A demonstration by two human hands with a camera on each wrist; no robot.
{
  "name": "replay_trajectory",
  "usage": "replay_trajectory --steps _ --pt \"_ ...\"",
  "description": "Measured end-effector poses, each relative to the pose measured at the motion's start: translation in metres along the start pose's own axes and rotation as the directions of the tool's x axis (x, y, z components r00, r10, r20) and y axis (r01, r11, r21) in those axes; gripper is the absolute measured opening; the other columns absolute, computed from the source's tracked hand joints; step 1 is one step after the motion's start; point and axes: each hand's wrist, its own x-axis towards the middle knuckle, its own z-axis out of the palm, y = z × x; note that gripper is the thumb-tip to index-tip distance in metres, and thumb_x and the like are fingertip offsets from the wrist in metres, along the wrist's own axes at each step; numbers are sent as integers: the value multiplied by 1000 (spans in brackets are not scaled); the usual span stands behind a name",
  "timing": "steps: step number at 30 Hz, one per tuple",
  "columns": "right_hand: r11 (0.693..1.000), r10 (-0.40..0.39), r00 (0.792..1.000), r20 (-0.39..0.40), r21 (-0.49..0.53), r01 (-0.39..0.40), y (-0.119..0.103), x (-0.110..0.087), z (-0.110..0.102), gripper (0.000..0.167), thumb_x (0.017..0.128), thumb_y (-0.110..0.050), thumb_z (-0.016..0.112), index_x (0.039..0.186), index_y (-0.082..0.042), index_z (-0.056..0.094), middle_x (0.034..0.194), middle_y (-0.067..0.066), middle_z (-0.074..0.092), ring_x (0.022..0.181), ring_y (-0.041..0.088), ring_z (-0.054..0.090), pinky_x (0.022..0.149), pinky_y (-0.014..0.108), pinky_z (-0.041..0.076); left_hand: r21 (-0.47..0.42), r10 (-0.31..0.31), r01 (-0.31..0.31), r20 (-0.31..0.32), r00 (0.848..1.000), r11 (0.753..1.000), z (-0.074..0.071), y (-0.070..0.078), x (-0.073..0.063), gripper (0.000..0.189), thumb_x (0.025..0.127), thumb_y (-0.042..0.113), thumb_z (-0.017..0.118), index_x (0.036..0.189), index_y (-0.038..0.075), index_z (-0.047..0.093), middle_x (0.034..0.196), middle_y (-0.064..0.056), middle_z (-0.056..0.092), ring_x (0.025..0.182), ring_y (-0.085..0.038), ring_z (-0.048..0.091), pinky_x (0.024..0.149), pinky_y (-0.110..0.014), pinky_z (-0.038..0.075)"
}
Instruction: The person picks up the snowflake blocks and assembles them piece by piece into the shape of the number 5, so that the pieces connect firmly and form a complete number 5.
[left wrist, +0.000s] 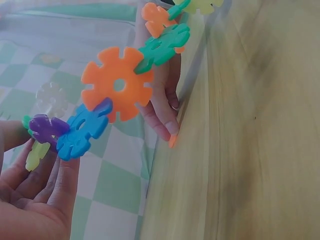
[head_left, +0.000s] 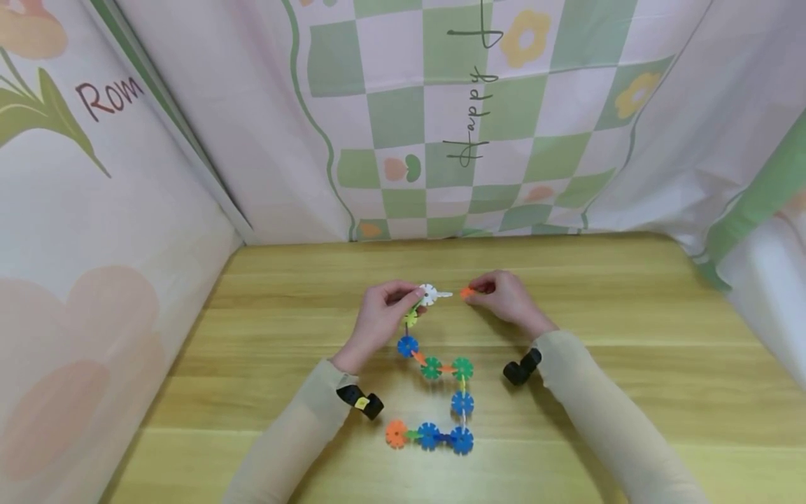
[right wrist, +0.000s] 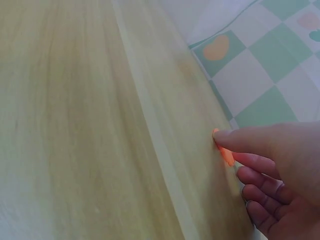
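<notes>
My left hand (head_left: 378,311) pinches the upper end of a chain of notched plastic snowflake discs, by a white disc (head_left: 428,292). A second pale disc (head_left: 445,295) is joined to it, edge-on, pointing right. From my fingers the chain runs down past a yellow-green disc (head_left: 411,318) and a blue disc (head_left: 408,346), bends right, then turns back left to an orange disc (head_left: 396,434) at its lower end. My right hand (head_left: 506,299) holds a loose orange disc (head_left: 467,292) between thumb and fingers, a small gap from the pale disc. The right wrist view shows this orange disc (right wrist: 224,148) edge-on.
Under both hands lies a wooden table (head_left: 283,315). A checked cloth (head_left: 453,112) hangs along its far edge, and a printed curtain (head_left: 94,231) borders the left side. Black wrist cameras sit on the left sleeve (head_left: 302,413) and right sleeve (head_left: 604,399).
</notes>
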Motion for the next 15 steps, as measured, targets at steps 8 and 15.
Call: replay_trajectory --steps 8,15 --pt "1000 16 1000 22 5 -16 -2 0 -2 36 93 -26 77 119 -2 72 110 13 68 97 27 60 85 43 50 1 11 -11 2 1000 1000 0 -1 0 19 102 14 66 110 -2 72 98 -13 72 91 -43 70 76 -35 60" --pt "999 23 1000 20 32 -24 -3 0 0 33 93 -20 77 119 -1 70 113 15 67 100 29 60 87 45 50 -15 4 -4 2 1000 1000 1 -1 0 21 102 14 66 110 -4 72 100 -15 71 94 -50 66 80 -43 60"
